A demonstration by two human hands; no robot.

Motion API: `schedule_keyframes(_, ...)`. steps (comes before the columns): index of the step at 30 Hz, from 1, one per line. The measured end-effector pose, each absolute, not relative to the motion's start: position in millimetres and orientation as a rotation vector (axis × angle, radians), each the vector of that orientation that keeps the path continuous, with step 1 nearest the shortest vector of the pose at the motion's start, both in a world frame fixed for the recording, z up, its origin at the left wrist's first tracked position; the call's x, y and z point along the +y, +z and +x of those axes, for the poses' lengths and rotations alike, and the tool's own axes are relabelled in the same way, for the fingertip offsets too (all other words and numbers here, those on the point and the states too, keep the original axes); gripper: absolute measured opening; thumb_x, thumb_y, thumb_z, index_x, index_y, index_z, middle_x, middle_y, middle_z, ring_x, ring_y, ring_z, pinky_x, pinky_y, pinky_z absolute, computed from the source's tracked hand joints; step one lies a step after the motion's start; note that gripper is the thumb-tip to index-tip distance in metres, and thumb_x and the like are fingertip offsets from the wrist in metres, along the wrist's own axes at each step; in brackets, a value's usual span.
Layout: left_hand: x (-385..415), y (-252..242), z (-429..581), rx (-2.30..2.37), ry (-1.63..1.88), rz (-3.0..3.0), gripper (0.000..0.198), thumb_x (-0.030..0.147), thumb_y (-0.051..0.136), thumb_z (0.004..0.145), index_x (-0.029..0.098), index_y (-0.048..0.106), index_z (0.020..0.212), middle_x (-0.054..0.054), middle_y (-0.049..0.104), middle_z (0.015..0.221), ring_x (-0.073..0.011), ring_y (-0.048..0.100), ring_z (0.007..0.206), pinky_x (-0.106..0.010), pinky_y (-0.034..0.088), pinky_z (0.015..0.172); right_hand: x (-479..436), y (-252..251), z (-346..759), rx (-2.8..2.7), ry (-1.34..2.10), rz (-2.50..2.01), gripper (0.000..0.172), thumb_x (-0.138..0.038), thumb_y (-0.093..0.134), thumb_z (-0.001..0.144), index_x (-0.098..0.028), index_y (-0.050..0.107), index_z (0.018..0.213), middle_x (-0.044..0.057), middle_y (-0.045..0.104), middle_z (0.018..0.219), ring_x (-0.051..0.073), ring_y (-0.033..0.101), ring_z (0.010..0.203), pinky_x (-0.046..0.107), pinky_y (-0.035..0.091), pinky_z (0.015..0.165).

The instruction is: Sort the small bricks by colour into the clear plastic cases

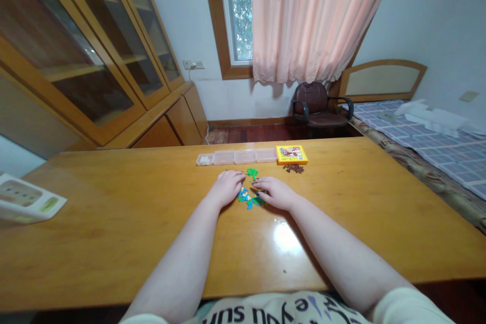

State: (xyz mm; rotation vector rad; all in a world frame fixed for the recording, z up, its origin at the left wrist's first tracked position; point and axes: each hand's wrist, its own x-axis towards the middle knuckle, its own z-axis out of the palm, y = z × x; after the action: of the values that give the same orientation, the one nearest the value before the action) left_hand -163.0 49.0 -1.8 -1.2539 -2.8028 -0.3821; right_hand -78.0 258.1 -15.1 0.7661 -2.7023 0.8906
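My left hand [227,185] rests palm-down on the wooden table [132,228], fingers stretched toward a loose pile of small blue, green and pale plastic pieces [245,196]. On the pile's other side lies my right hand [278,193], its fingers apart and their tips at the edge of the pieces. Just beyond both hands sits a small heap of bright green pieces [252,173]. Brown pieces [293,168] are heaped farther right, in front of a yellow box [292,155]. Some pieces under my fingertips are hidden, and I see nothing gripped.
Clear plastic trays [235,157] stand in a row left of the yellow box. A white box with a window [28,200] is at the table's left end. Beyond the table are a glass-door cabinet [114,50], a brown armchair [317,106] and a bed [429,142].
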Motion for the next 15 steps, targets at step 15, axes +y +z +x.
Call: schedule_keyframes(15, 67.9, 11.9, -134.8, -2.283, -0.029, -2.313, 0.062, 0.05, 0.043, 0.087, 0.027, 0.029, 0.143, -0.005, 0.03, 0.149, -0.0244, 0.022, 0.139, -0.046, 0.004, 0.115, 278.2, -30.5, -93.6, -2.431, 1.187, -0.006, 0.022, -0.024, 0.048, 0.087, -0.017, 0.068, 0.083, 0.006, 0.068, 0.083, 0.018, 0.06, 0.079, 0.029, 0.045, 0.074)
